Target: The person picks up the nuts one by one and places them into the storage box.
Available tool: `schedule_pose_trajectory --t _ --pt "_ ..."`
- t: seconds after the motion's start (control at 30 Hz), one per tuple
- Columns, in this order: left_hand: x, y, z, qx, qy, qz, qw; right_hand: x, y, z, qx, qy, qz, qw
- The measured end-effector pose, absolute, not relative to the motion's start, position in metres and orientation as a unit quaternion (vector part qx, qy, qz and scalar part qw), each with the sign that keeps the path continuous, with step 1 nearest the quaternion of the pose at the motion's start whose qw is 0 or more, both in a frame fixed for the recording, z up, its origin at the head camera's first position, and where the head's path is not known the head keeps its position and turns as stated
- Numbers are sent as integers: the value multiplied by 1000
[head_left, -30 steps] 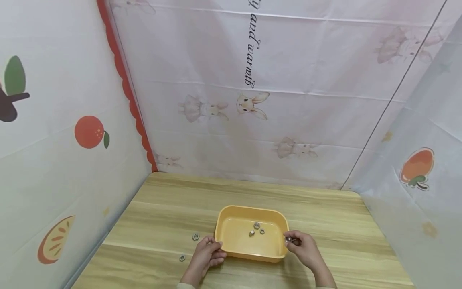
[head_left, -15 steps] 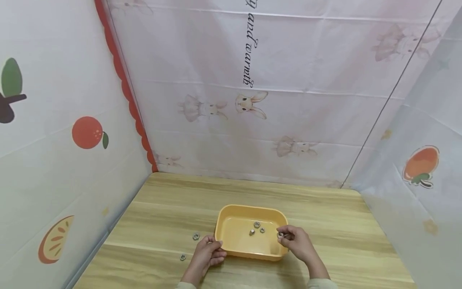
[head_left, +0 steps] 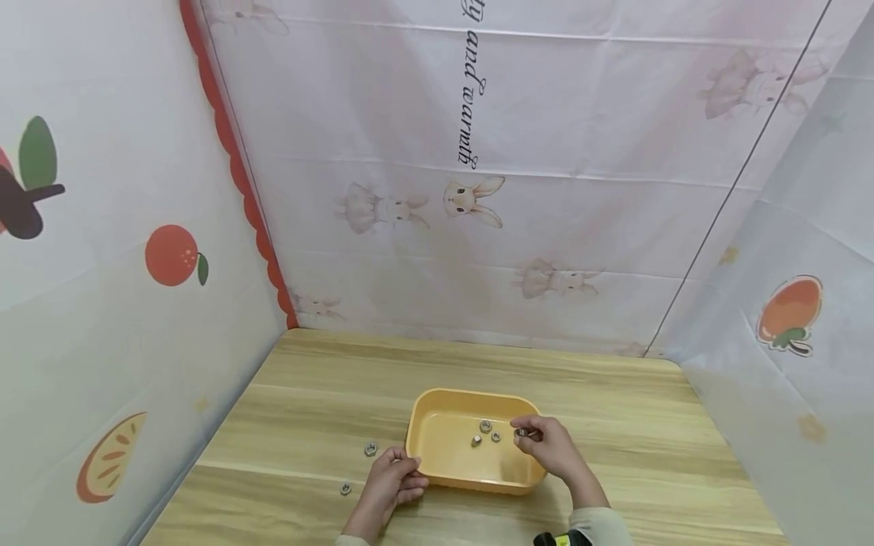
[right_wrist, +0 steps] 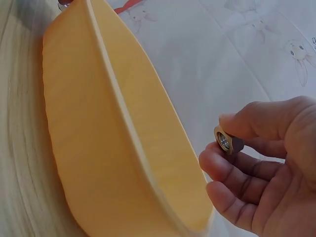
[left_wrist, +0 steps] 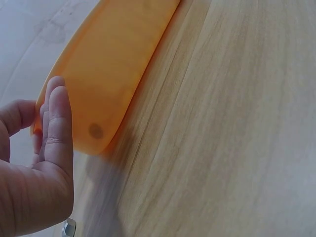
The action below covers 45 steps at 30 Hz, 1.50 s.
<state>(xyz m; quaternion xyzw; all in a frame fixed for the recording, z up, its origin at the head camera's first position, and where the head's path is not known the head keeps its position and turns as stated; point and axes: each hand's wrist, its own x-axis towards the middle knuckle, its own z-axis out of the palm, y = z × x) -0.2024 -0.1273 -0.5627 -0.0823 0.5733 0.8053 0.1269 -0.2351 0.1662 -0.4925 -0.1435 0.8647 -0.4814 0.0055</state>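
Observation:
My right hand (head_left: pixel 549 446) pinches a metal hex nut (right_wrist: pixel 228 140) between thumb and fingers, over the right end of the yellow tray (head_left: pixel 444 479). The nut's threaded hole shows in the right wrist view. At the tray's front left corner my left hand (head_left: pixel 391 479) pinches the rim, thumb on the inside and fingers against the outer wall (left_wrist: pixel 98 89). Inside the tray lie a larger nut (head_left: pixel 485 427), a smaller nut (head_left: pixel 495 437) and another nut standing on its side (head_left: pixel 476 440).
Two more nuts lie on the wooden table (head_left: pixel 293 425) left of the tray: a larger nut (head_left: pixel 371 449) and a smaller nut (head_left: pixel 345 489) nearer the front. Printed cloth walls (head_left: pixel 437 303) enclose the table at the back and both sides.
My right hand has moved left with the nut, from the tray's right rim to over its inside. The left hand keeps its grip on the corner, and the tray stays in place.

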Motion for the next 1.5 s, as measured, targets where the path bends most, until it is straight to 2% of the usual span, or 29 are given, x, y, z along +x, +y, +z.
schedule_pose_trajectory --t 0.57,1.07,1.37,1.5 --pt "-202 -128 -562 -76 571 807 127 -266 157 -494 -200 860 -466 56" --pt "-203 -130 -561 -76 572 807 126 -290 146 -501 -209 822 -505 163" --pt "-204 -131 -562 -75 572 807 125 -295 131 -506 -202 858 -445 156" --pt "-202 -129 -564 -76 570 808 128 -295 128 -510 -197 855 -448 173"
